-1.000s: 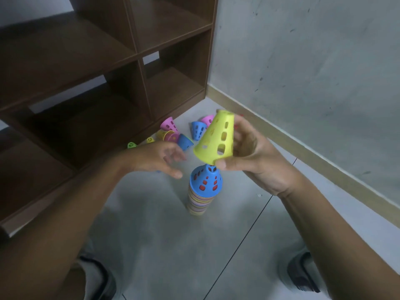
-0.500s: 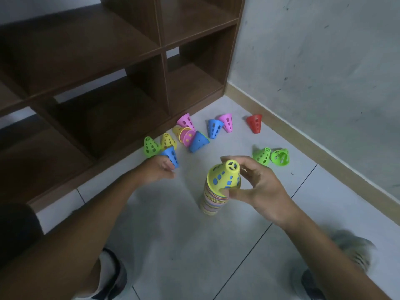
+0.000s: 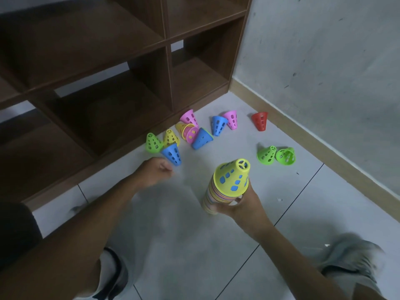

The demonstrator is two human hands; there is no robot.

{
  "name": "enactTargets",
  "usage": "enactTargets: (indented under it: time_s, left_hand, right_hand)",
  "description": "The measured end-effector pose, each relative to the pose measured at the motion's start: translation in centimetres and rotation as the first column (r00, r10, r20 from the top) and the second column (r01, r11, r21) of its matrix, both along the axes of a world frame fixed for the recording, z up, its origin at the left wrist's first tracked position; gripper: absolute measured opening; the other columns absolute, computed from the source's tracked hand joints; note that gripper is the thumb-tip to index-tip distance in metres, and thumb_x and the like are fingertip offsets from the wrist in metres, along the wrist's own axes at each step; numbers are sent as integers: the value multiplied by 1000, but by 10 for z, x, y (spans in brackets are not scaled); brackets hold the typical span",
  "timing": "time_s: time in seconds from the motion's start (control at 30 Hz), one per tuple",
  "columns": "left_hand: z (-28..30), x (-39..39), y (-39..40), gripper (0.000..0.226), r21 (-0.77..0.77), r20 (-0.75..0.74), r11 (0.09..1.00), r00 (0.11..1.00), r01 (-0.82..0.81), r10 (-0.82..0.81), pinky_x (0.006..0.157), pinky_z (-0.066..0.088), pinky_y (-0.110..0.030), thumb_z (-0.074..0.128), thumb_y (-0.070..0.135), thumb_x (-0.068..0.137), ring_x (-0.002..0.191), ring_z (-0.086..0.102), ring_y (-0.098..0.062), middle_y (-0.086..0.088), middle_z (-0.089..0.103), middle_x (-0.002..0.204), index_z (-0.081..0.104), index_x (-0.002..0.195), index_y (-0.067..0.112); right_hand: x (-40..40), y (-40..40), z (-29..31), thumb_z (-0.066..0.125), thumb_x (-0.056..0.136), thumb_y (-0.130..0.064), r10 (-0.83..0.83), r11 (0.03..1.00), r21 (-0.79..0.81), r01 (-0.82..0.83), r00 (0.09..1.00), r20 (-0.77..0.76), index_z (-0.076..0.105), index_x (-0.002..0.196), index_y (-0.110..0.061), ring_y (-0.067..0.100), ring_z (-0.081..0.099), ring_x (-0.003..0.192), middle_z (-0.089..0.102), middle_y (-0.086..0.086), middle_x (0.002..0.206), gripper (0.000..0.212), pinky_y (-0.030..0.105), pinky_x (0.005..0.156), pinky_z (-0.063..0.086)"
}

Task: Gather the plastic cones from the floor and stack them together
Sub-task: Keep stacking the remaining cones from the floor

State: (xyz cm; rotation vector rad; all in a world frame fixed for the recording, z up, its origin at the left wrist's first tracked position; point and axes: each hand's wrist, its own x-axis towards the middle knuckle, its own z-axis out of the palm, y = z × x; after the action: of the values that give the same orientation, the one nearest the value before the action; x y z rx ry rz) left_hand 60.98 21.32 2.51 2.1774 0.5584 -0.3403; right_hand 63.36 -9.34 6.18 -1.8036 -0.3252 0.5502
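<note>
Home room corner: wooden cubby shelf [image 3: 164, 68], tiled floor [image 3: 184, 245].

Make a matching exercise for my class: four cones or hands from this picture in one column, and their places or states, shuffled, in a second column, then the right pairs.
Things
1. red cone
2. top yellow cone
3. left hand
4. right hand

Places or states
A. grips the stack low down
B. lies alone near the skirting board
C. curled beside a blue cone, holding nothing
D. caps the stack

Pairs: 1-B, 2-D, 3-C, 4-A
</note>
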Motion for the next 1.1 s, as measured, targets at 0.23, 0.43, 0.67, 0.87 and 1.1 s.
enactTargets:
  time_s: [0.23, 0.43, 0.67, 0.87, 1.1]
  left_hand:
    - [-5, 16, 2, 9, 13, 61, 999, 998, -31, 30, 83, 53, -29, 72, 21, 91, 95, 66, -13, 3, 70, 95, 71, 100, 18]
    - [-12, 34, 3, 14, 96, 142, 989, 985, -115, 100, 87, 54, -34, 68, 16, 92, 99, 66, -19, 0, 69, 100, 69, 105, 13]
    - [-28, 49, 16, 23, 187, 248, 966, 960, -180, 131, 87, 57, -47, 72, 16, 91, 103, 65, -24, -4, 68, 110, 63, 112, 15]
    - [-44, 58, 18, 39, 303, 209, 937, 972, -171, 110, 87, 54, -48, 71, 19, 92, 114, 60, -33, -12, 61, 127, 59, 129, 13]
    - [-46, 64, 7, 24, 425, 14, 903, 998, -58, 58, 85, 55, -46, 64, 21, 94, 110, 65, -37, -10, 71, 115, 68, 118, 22]
  right_hand:
    - [-3, -6, -55, 95, 62, -22, -110, 984, -141, 112, 994, 22, 60, 126, -28, 5, 62, 108, 66, -25, 113, 73, 22, 85, 54]
    - [16, 14, -61, 90, 70, -11, -118, 990, -69, 120, 993, 27, 59, 121, -27, 3, 62, 107, 67, -25, 109, 62, 17, 81, 55]
    - [57, 45, -62, 87, 72, -8, -133, 991, 2, 133, 990, 40, 56, 124, -30, 0, 61, 105, 67, -18, 115, 64, 13, 76, 52]
    - [84, 60, -67, 85, 73, -5, -131, 991, 28, 129, 989, 64, 54, 126, -32, 0, 60, 107, 65, -17, 117, 67, 15, 78, 53]
    - [102, 64, -73, 87, 73, -20, -52, 998, -36, 57, 992, 115, 51, 129, -31, 4, 59, 113, 62, -16, 122, 67, 22, 85, 55]
